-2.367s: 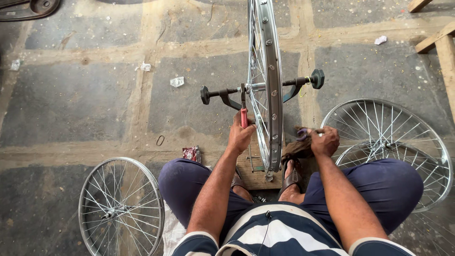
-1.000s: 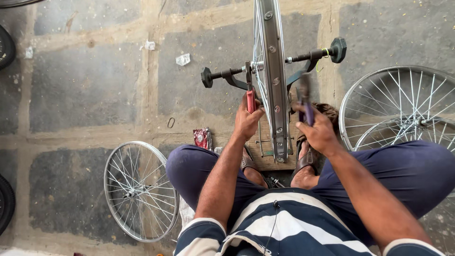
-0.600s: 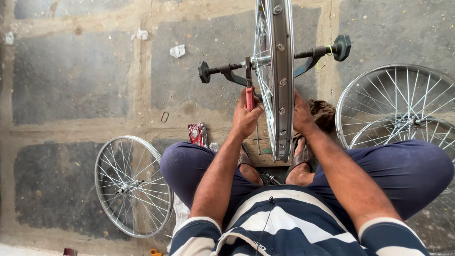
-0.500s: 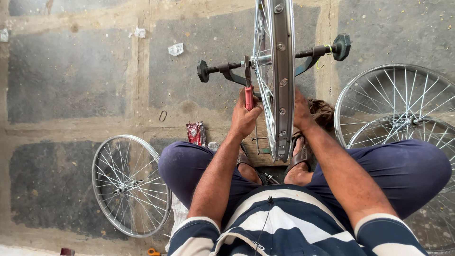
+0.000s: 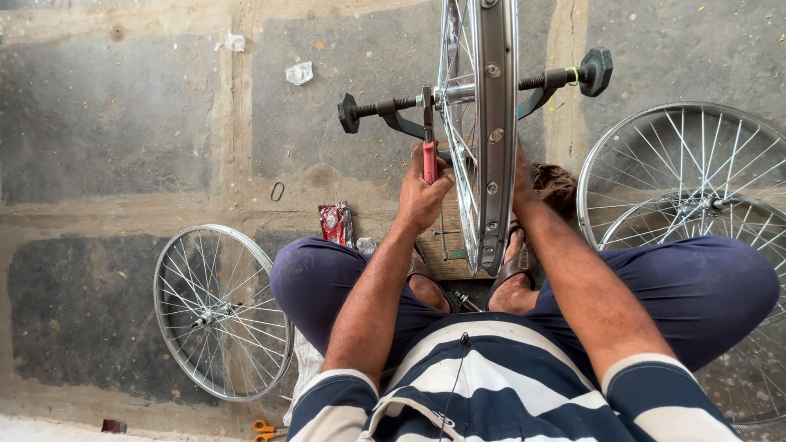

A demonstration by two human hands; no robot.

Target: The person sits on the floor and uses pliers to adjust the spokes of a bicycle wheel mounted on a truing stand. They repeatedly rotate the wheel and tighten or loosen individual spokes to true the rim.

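Observation:
A silver spoked bicycle wheel (image 5: pixel 491 123) stands upright on a truing stand with black threaded knobs (image 5: pixel 596 70) at each axle end. My left hand (image 5: pixel 422 192) grips a red-handled tool (image 5: pixel 429 155) that reaches up to the axle on the wheel's left side. My right hand (image 5: pixel 521 176) rests against the right side of the rim, mostly hidden behind it; its fingers do not show. I sit on the ground with knees apart, feet in sandals by a wooden base (image 5: pixel 442 254) under the wheel.
A loose spoked wheel (image 5: pixel 219 315) lies on the stone floor at left. Two more wheels (image 5: pixel 696 196) overlap at right. A red packet (image 5: pixel 336 223), bits of paper (image 5: pixel 299 73), a small ring (image 5: pixel 277 191) and orange-handled scissors (image 5: pixel 264 428) lie around.
My right hand has come up from near my foot, where it held a small object, to the right side of the rim. My left hand has stayed on the red-handled tool.

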